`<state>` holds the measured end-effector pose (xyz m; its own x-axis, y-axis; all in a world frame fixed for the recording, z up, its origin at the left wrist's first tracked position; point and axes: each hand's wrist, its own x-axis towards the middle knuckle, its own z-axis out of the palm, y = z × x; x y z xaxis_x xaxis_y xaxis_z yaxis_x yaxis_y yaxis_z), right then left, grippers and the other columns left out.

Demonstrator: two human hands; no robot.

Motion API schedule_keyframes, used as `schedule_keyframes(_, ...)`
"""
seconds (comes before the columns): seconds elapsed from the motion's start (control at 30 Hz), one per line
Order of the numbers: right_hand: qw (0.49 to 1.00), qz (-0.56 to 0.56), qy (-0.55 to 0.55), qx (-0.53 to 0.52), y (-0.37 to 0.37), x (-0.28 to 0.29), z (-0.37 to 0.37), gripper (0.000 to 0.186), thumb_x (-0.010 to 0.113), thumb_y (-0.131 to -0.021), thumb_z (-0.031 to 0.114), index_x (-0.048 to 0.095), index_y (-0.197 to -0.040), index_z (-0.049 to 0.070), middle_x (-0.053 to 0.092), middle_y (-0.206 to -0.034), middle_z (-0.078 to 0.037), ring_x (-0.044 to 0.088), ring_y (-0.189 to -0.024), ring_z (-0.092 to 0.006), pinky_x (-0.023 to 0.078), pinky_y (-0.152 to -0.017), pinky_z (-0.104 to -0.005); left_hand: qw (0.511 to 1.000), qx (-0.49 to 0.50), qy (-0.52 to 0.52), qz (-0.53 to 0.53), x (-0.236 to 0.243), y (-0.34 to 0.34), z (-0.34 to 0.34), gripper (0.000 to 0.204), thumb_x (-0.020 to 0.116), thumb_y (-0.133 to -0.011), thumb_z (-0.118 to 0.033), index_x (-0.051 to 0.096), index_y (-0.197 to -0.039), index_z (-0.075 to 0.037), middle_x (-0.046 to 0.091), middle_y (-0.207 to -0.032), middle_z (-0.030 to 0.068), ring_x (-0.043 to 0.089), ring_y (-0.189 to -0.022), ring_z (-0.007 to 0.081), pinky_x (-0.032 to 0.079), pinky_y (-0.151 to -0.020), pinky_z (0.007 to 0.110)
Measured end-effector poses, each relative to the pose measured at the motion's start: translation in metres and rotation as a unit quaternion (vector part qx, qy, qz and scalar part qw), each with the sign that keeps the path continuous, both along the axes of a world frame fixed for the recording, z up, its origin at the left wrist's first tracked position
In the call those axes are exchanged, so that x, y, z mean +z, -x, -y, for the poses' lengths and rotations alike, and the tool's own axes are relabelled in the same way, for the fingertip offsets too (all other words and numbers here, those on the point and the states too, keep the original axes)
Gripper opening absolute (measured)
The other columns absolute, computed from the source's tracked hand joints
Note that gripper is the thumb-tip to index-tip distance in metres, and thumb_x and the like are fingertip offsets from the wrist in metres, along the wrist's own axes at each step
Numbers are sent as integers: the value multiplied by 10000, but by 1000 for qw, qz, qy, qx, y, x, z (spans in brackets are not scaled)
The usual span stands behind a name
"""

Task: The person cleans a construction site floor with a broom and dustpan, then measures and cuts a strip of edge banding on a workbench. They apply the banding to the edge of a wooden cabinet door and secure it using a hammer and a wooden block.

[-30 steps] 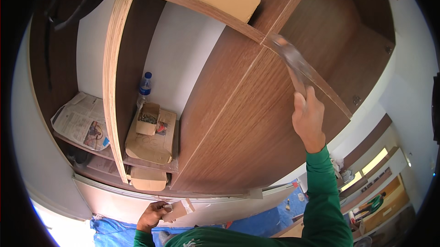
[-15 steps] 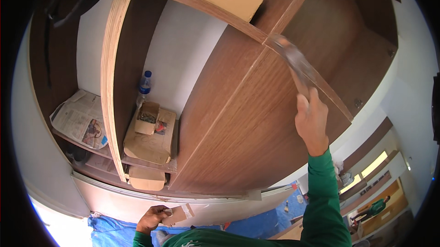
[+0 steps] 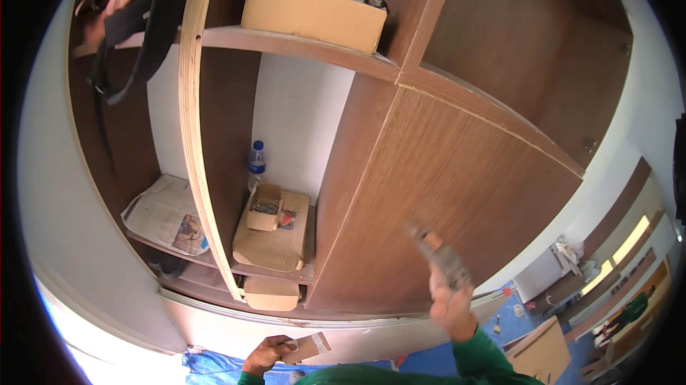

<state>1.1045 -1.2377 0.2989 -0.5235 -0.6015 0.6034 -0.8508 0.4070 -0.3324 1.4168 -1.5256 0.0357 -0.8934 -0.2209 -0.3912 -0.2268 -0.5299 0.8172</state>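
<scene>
- Green sleeves framed the view; the left hand (image 3: 266,355) pinched a small cardboard piece (image 3: 309,347) low by the wardrobe's base.
- Blurred, the right hand (image 3: 450,306) was closed round a scraper-like tool (image 3: 437,253), raised before the brown wardrobe panel (image 3: 443,192).
- Judging by this, surface work on the panel was under way; pressing the blade flat would come next.
- Farther off, boxes (image 3: 275,231) and a water bottle (image 3: 256,163) sat on a shelf.

Upper shelf (image 3: 236,40) carries a long cardboard box (image 3: 311,16) – glasses (image 3: 369,2) on top. Lower shelf (image 3: 214,260) holds folded newspaper (image 3: 166,215), a water bottle (image 3: 256,162), a flat carton (image 3: 275,235) with a small open box (image 3: 265,208) on it.
</scene>
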Motion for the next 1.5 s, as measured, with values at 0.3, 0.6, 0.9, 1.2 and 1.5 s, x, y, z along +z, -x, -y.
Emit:
schedule_keyframes(0.3, 894, 384, -228, 33, -79, -147, -19, 535, 509, -1108, 473, 681, -1252, -13, 758, -950, -261, 750, -921, -445, 569, -851, -518, 990, -17, 121, 70, 13, -17, -3, 367, 738, -962, -191, 724, -1287, -19, 785, -1140, 116, 745, -1071, 230, 596, -917, 361)
schedule_keyframes(0.6, 876, 411, -248, 42, -91, -203, -29, 528, 567, -1092, 538, 709, -1163, 34, 758, -946, -264, 738, -939, -496, 568, -843, -533, 972, -38, 200, 118, -20, -39, -19, 449, 767, -936, -286, 728, -1259, 24, 779, -1031, 163, 732, -908, 239, 583, -824, 353)
schedule_keyframes(0.9, 854, 376, -329, 147, -93, -189, -12, 494, 557, -1114, 522, 670, -1199, 49, 739, -944, -291, 717, -923, -525, 560, -849, -562, 974, -37, 176, 136, -40, -44, -33, 463, 762, -942, -326, 727, -1246, 21, 766, -1032, 156, 706, -944, 233, 567, -854, 359)
schedule_keyframes(1.2, 833, 368, -375, 174, -85, -152, -16, 600, 499, -1106, 615, 674, -1201, 49, 738, -972, -309, 707, -981, -532, 544, -908, -563, 978, 3, 156, 141, -19, -47, -44, 445, 749, -942, -301, 726, -1238, 31, 780, -1035, 167, 738, -922, 251, 599, -812, 367)
schedule_keyframes(1.5, 869, 372, -232, 230, -52, -160, -43, 417, 666, -1071, 437, 731, -1043, 26, 753, -841, -213, 752, -814, -443, 589, -767, -499, 964, 56, 227, 125, 16, -19, -73, 505, 820, -930, -334, 716, -1275, 19, 774, -1049, 201, 718, -936, 237, 588, -809, 369)
